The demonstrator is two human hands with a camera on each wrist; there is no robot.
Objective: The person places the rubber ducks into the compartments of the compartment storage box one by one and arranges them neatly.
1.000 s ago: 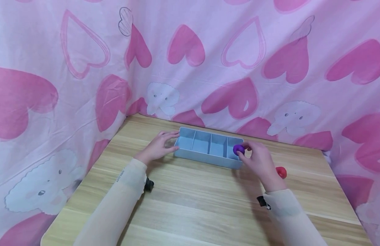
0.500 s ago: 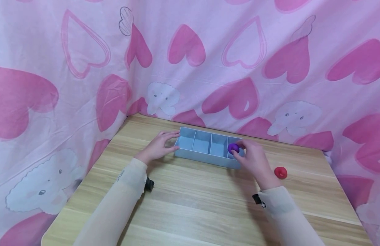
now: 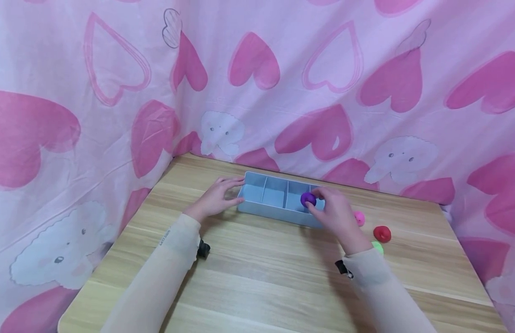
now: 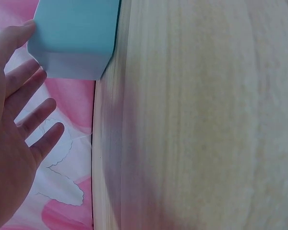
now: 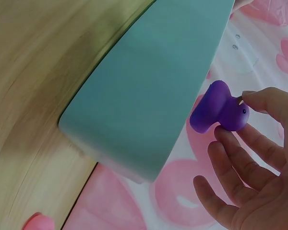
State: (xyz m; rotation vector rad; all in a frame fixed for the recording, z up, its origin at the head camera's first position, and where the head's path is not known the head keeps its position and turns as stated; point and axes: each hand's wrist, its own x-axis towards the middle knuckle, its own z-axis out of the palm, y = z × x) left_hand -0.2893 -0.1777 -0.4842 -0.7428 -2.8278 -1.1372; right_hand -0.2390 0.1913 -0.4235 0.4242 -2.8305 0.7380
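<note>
A long pale blue box (image 3: 274, 213) with divided compartments sits toward the back of the table. My right hand (image 3: 338, 215) pinches a purple rubber duck (image 5: 221, 109) between thumb and fingertips. In the head view the duck overlaps the divider beside the rightmost compartment; the right wrist view has it just above the box's rim. At the box's left end, my left hand (image 3: 217, 198) rests its thumb and a fingertip on the corners, the other fingers spread and loosely straight, as the left wrist view shows.
Right of the box lie a red toy (image 3: 382, 234), a pink one (image 3: 359, 218) and a green one (image 3: 378, 247), the last partly behind the right sleeve. A pink heart-print curtain (image 3: 253, 115) hangs along the table's back and left edges.
My right hand has carried the purple duck leftward over the box, from its right end toward the neighbouring compartment. The pink and green toys have come into view. The left hand stays put.
</note>
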